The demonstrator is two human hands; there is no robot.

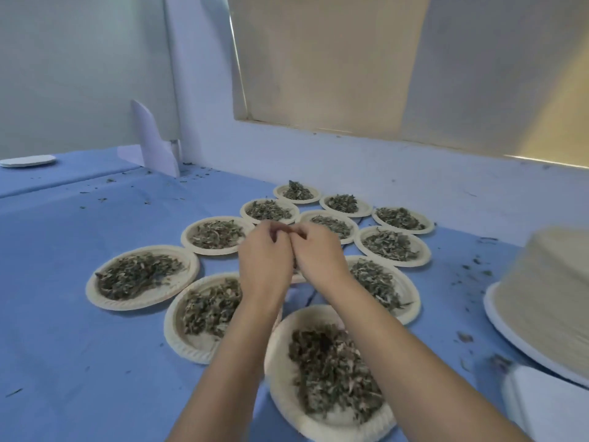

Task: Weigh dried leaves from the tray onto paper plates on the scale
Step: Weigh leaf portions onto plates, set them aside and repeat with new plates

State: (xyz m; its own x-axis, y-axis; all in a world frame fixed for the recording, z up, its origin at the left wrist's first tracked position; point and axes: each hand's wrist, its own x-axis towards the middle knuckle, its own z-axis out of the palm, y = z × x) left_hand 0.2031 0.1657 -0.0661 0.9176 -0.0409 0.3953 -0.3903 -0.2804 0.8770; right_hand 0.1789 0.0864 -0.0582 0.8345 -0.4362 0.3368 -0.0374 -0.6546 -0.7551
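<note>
The dried leaves (331, 368) lie in loose heaps on paper plates (280, 387) clustered across the blue table (79, 330), more than ten of them. The nearest plate is blurred and partly crossed by the forearms. Above the middle of the cluster the left hand (266, 256) and right hand (318, 253) are raised with knuckles touching, fingers curled and fingertips meeting. A small dark speck shows where the tips meet, but I cannot tell whether either hand pinches anything. The wrists hide part of the plates beneath them.

At the right edge a tall stack of plates (548, 291) is cut off by the frame. Below it sits a blurred white object (541, 406) that is hard to make out. Leaf crumbs dot the table. Far left lies a flat white plate (28, 161), and a folded white card (153, 141) stands in the corner.
</note>
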